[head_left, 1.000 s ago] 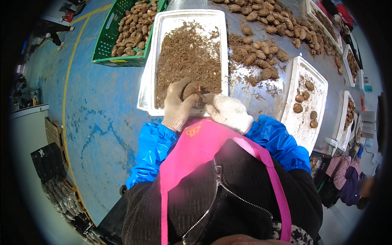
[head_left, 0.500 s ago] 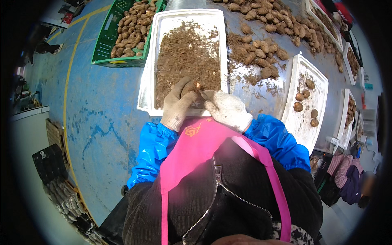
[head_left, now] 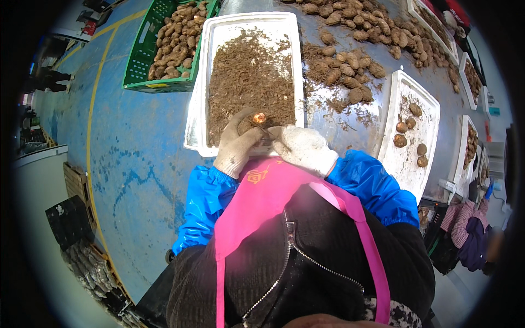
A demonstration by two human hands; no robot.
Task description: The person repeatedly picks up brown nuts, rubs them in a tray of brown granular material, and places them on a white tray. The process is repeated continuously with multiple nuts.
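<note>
Left hand, in a soiled pale glove, is curled around one brown tuber, fingers on its far side, a pale orange end facing up. Right hand, in a whiter glove, has its fingers bent in and meets the left hand from the right; whether it grips the tuber or something else cannot be told, the glove hiding it. Tuber sits over the near end of a white tray strewn with brown fibrous debris; both gloves and the top of the pink apron block part of the near rim. Left of the tray, just beside it: green crate, holding many tubers. Right of it, on the metal worktop: a small pile of tubers amid loose fibres, with a larger heap beyond. Farther right, a second white tray carries six tubers, well apart from the hands. More trays line the right side. Near the right edge, a person in checked sleeves; blue floor extends at left.
</note>
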